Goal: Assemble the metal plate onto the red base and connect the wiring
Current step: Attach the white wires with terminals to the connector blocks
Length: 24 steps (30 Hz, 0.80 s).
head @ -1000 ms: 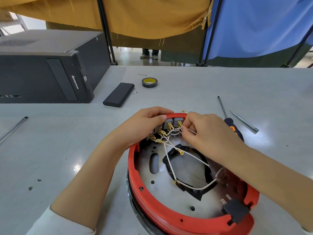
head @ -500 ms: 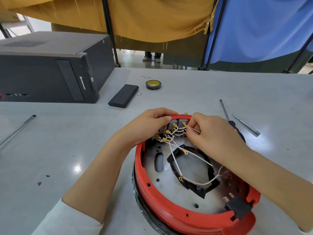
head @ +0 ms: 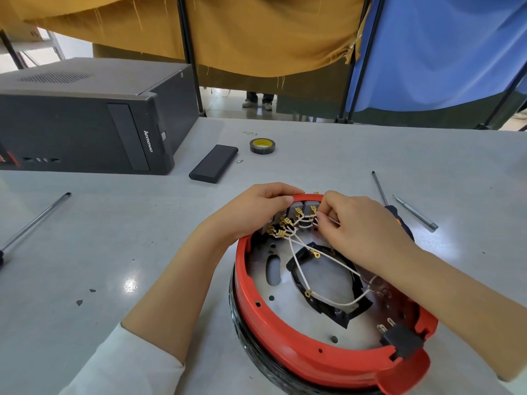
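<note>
Wiring step: left hand [head: 251, 212] grips red base [head: 285, 343] rim, right hand [head: 359, 223] pinches white wire [head: 332, 220] beside far-rim terminals [head: 296, 215]; next, press connector home.

A grey table [head: 370, 155] carries a black computer tower [head: 85, 124] upper left, a black slab [head: 213, 163], a tape roll [head: 262, 145], the red base [head: 285, 349] lower right, and screwdrivers [head: 380, 189] right.

Left hand [head: 253, 215] on red base [head: 285, 346] rim, right hand [head: 359, 226] pinching white wire [head: 302, 223].

A computer tower [head: 85, 121], tape roll [head: 262, 145] and perhaps a power bank [head: 214, 163] share the table [head: 114, 238].
</note>
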Motion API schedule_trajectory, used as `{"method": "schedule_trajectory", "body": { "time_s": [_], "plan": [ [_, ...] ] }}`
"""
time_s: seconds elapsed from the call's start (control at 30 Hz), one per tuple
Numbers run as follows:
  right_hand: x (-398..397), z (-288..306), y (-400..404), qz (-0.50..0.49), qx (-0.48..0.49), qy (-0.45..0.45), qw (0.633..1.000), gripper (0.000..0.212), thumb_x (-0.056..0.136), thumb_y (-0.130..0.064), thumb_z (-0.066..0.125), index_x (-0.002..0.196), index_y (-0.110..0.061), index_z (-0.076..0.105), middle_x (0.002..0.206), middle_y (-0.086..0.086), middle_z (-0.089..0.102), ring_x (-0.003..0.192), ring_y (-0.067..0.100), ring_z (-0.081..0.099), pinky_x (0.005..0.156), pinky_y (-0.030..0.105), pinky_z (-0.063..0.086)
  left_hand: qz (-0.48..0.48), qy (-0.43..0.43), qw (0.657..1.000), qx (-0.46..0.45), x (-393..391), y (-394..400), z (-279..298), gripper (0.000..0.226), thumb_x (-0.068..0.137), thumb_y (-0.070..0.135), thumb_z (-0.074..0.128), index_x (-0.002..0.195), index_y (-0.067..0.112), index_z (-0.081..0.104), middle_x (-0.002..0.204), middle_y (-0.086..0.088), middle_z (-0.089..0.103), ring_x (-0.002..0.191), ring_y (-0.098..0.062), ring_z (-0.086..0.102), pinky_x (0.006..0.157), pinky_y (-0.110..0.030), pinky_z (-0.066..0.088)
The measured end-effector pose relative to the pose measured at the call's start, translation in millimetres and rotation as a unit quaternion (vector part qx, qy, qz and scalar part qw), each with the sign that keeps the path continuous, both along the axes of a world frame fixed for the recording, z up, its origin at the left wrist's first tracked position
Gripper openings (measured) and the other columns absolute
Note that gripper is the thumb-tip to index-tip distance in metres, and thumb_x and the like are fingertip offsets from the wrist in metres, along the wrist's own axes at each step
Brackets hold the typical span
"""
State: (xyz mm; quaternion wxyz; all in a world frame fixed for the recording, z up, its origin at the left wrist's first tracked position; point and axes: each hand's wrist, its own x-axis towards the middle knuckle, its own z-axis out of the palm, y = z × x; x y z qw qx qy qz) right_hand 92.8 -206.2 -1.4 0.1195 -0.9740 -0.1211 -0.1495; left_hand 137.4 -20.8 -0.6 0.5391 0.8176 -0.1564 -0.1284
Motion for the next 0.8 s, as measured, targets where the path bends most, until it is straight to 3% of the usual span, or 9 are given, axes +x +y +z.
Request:
{"method": "schedule_trajectory", "body": {
  "time_s": [0.1,0.2,0.33,0.4,0.5,0.6,0.67,0.8],
  "plan": [
    [-1.0,3.6,-0.8,0.007,-0.021,0.002,1.000,0.010,0.093,-0.029,0.046,0.086,-0.026,0.051,0.061,-0.007,0.051,0.066,0.019,0.053,0.050,0.028,0.034,0.007,0.009,1.000,-0.013,-1.3,-1.3,-1.0,0.027,0.101,0.017,0.048,0.120,0.022,0.067,0.111,0.001,0.072,0.106,-0.014,0.067,0.102,-0.032,0.047],
    [0.3,18.5,-5.3,0.041,-0.102,0.013,0.994,0.010,0.093,-0.036,0.045,0.090,-0.029,0.051,0.078,-0.008,0.059,0.074,0.017,0.056,0.052,0.030,0.031,0.008,0.022,0.999,-0.029,-2.5,-2.1,-2.7,0.028,0.101,0.016,0.048,0.121,0.020,0.067,0.114,-0.002,0.071,0.110,-0.017,0.065,0.106,-0.038,0.045],
    [3.6,34.6,0.5,0.102,-0.129,-0.005,0.986,0.007,0.089,-0.039,0.048,0.094,-0.037,0.053,0.091,-0.014,0.051,0.085,0.006,0.051,0.056,0.026,0.031,-0.002,0.009,1.000,-0.026,-1.4,-0.8,-1.8,0.029,0.101,0.015,0.048,0.123,0.018,0.066,0.117,0.001,0.070,0.113,-0.012,0.063,0.103,-0.024,0.045],
    [3.8,30.5,9.7,0.094,-0.104,0.006,0.990,0.005,0.089,-0.036,0.048,0.089,-0.036,0.053,0.086,-0.014,0.049,0.080,0.004,0.047,0.056,0.025,0.031,-0.008,0.001,1.000,-0.022,-1.4,-0.4,-1.6,0.029,0.101,0.015,0.048,0.123,0.019,0.066,0.120,0.006,0.069,0.115,-0.006,0.060,0.099,-0.014,0.043],
    [6.8,21.7,12.5,0.051,-0.015,0.037,0.998,0.008,0.086,-0.038,0.053,0.079,-0.034,0.053,0.073,-0.013,0.048,0.068,0.003,0.047,0.053,0.021,0.027,-0.007,0.001,1.000,-0.022,0.0,-0.1,-3.3,0.028,0.101,0.016,0.049,0.122,0.022,0.067,0.120,0.007,0.069,0.116,-0.005,0.059,0.101,-0.018,0.042],
    [7.2,15.1,6.1,0.046,0.047,0.073,0.995,0.005,0.080,-0.037,0.059,0.078,-0.035,0.055,0.070,-0.012,0.053,0.073,-0.002,0.050,0.052,0.020,0.026,-0.003,-0.001,1.000,-0.018,1.3,0.2,-4.2,0.028,0.101,0.018,0.050,0.123,0.024,0.066,0.119,0.008,0.069,0.115,-0.004,0.060,0.097,-0.012,0.043],
    [6.3,12.1,5.0,0.052,0.038,0.065,0.996,0.009,0.078,-0.038,0.060,0.076,-0.037,0.051,0.068,-0.014,0.051,0.075,-0.004,0.049,0.052,0.019,0.025,-0.003,-0.002,1.000,-0.018,1.7,0.2,-4.2,0.029,0.101,0.018,0.050,0.124,0.023,0.066,0.120,0.007,0.069,0.115,-0.006,0.061,0.099,-0.015,0.043],
    [6.9,11.7,8.8,0.059,-0.008,0.011,0.998,0.015,0.080,-0.038,0.059,0.070,-0.032,0.048,0.062,-0.016,0.043,0.060,-0.003,0.044,0.051,0.020,0.023,-0.001,-0.005,1.000,-0.016,1.2,0.0,-3.8,0.029,0.101,0.019,0.050,0.124,0.023,0.066,0.119,0.007,0.070,0.114,-0.006,0.061,0.102,-0.021,0.044]
  ]
}}
